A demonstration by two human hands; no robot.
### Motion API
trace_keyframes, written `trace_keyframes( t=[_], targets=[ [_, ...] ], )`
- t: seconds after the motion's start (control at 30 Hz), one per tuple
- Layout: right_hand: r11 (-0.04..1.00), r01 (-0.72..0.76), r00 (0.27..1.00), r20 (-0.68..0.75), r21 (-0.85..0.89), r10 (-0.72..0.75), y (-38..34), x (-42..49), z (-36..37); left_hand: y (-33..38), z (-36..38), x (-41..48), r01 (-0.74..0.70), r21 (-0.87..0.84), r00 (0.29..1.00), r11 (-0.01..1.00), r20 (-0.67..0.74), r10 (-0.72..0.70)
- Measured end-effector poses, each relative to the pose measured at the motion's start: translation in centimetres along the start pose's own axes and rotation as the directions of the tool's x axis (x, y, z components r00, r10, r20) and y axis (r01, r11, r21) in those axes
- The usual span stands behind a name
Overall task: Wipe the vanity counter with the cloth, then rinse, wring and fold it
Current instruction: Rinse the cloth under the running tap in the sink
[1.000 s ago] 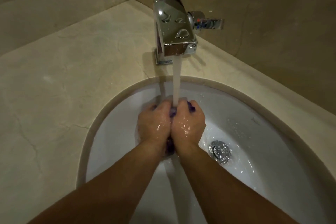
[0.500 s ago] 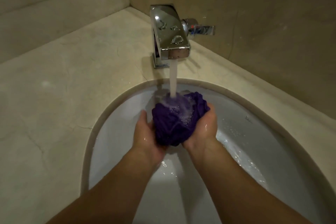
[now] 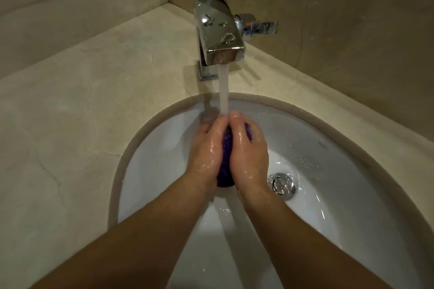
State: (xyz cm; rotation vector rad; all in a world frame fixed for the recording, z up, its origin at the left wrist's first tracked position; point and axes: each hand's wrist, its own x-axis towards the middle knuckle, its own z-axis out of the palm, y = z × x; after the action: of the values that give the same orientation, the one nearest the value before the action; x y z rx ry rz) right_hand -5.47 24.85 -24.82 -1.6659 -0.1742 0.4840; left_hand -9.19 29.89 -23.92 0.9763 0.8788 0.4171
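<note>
A wet purple cloth is bunched between my two hands over the white sink. My left hand and my right hand press together around it, fingers curled over the top, so only a narrow strip of cloth shows between the palms and below the wrists. Water runs from the chrome faucet straight onto my fingertips and the cloth. Both hands are wet and shiny.
The beige stone vanity counter surrounds the sink on the left and behind. The faucet's lever handle sticks out to the right. A chrome drain sits right of my hands. Walls close in at the back and right.
Half a second ago my hands cupped the cloth open under the stream; now they have closed over it and squeeze it, as they did one second ago.
</note>
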Motion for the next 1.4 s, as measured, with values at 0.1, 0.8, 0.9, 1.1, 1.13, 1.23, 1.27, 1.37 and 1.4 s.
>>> trace_keyframes(
  t=[0.1, 0.8, 0.9, 1.1, 1.13, 1.23, 1.27, 1.37, 1.4],
  targets=[
    [0.995, 0.028, 0.997, -0.075, -0.093, -0.035, 0.2, -0.4, 0.4, -0.1, 0.0, 0.0, -0.067, 0.054, 0.996, 0.996, -0.06, 0.07],
    [0.84, -0.394, 0.911, 0.035, 0.372, 0.412, -0.2, 2.6, 0.8, 0.4, -1.6, 0.2, 0.473, -0.311, 0.881, 0.824, 0.188, -0.434],
    [0.985, -0.169, 0.984, -0.054, 0.021, 0.17, -0.5, 2.4, 0.6, 0.7, -1.9, 0.5, 0.42, -0.427, 0.907, 0.801, 0.193, -0.373],
    [0.998, 0.025, 0.995, 0.1, -0.049, -0.02, -1.1, 1.1, 0.3, 1.2, -1.8, 0.9, 0.13, -0.079, 0.99, 0.988, 0.058, -0.125],
    [0.996, 0.042, 0.998, 0.05, -0.077, -0.038, -0.8, 1.0, 0.5, 1.1, -1.5, 0.9, 0.077, -0.014, 0.996, 0.997, 0.039, -0.076],
    [0.991, -0.003, 0.995, -0.097, -0.137, -0.011, -0.3, 0.8, 0.9, 0.7, -1.0, 0.4, 0.033, 0.003, 0.999, 0.999, 0.012, -0.033],
    [0.988, -0.033, 0.993, -0.115, -0.149, 0.015, 0.0, 0.7, 1.0, 0.4, -0.8, 0.4, 0.03, -0.01, 0.999, 0.999, -0.018, -0.03],
    [0.988, -0.103, 0.983, -0.162, -0.118, 0.083, 0.5, 0.5, 1.2, -0.3, -0.5, 0.4, 0.001, 0.03, 0.992, 1.0, -0.128, 0.003],
    [0.991, -0.102, 0.981, -0.173, -0.092, 0.085, 0.5, 0.6, 1.2, -0.4, -0.4, 0.5, -0.019, 0.063, 0.987, 0.998, -0.16, 0.029]
  ],
)
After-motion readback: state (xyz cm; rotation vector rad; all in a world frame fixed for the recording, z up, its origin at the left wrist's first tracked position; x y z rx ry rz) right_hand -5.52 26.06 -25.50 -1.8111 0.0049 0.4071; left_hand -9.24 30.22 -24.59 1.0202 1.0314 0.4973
